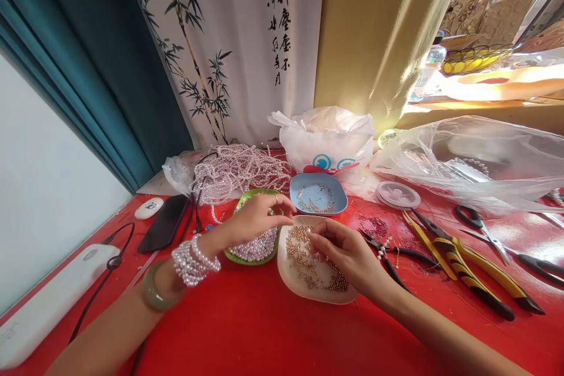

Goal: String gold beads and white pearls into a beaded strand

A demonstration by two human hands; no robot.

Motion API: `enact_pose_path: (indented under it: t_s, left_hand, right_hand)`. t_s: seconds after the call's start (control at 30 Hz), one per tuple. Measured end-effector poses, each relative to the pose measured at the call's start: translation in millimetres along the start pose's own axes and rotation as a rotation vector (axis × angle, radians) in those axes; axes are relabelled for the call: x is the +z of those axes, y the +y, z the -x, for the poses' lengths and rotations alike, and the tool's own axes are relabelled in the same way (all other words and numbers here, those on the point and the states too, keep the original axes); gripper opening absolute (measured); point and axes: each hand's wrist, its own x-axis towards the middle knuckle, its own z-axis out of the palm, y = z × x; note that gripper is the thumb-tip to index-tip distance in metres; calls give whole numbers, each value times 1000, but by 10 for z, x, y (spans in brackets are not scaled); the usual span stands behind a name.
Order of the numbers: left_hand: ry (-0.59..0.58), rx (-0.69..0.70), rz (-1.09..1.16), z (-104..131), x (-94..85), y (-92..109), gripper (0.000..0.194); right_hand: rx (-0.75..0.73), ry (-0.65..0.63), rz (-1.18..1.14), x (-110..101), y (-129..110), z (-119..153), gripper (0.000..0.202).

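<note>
My left hand [259, 217] reaches over the green bowl [251, 259] of pearl beads [257, 247], its fingers stretched and thumb apart. Strands of pearls [194, 259] and a jade-coloured bangle [154, 288] circle that wrist. My right hand [337, 244] is closed in a pinch above the cream dish [291, 288], which holds small gold beads [302, 258]. Something small and pale shows at its fingertips, too tiny to name. Just beyond both hands, the light blue dish [340, 200] contains small metallic pieces [317, 205].
Pliers with yellow-black handles [462, 270], black-handled pliers [392, 255] and scissors [489, 235] lie right. Pearl strands [242, 170] and a white plastic bag [326, 135] sit behind. A phone [164, 223] and white power strip [61, 299] are left on the red table [220, 329].
</note>
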Motion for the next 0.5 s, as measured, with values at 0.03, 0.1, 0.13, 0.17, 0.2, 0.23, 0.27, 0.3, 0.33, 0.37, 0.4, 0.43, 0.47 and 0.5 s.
enact_pose_path:
  t_s: [0.03, 0.1, 0.13, 0.17, 0.2, 0.23, 0.27, 0.3, 0.33, 0.37, 0.4, 0.43, 0.47, 0.5]
  left_hand:
    - [-35, -2, -126, 0, -91, -14, 13]
    - [-164, -9, -311, 7, -244, -57, 12]
    - [-223, -9, -374, 13, -295, -82, 12]
    - [-267, -8, -422, 18, -329, -106, 13]
    - [-296, -5, -455, 22, -344, -128, 14]
    - [-312, -1, -481, 24, -346, -146, 15]
    - [-322, 5, -500, 23, -337, -159, 16]
    - [-330, 11, -513, 22, -322, -168, 16]
    - [-339, 19, -519, 19, -306, -172, 16]
    - [-346, 27, -521, 16, -290, -173, 16]
    - [-352, 34, -522, 14, -276, -171, 15]
    - [-352, 39, -520, 12, -266, -169, 14]
    - [-351, 41, -513, 12, -259, -168, 13]
    - [-349, 42, -503, 13, -254, -166, 12]
  right_hand:
    - [8, 0, -1, 0, -11, 1, 21]
    - [24, -2, -8, -1, -31, 4, 22]
    - [31, -3, -15, -2, -39, 5, 22]
    - [36, -2, -20, -2, -45, 6, 22]
    - [41, 0, -25, -2, -50, 7, 22]
    - [47, 1, -29, -3, -53, 7, 22]
    - [51, 0, -32, -3, -54, 6, 22]
    - [54, 0, -33, -4, -55, 5, 22]
    - [55, -1, -34, -4, -54, 4, 22]
    - [56, -1, -33, -5, -53, 2, 22]
    - [55, -2, -32, -5, -52, 1, 22]
    - [55, -4, -30, -6, -52, -1, 22]
    - [55, -6, -29, -6, -51, -2, 22]
    - [55, -7, -27, -7, -51, -4, 22]
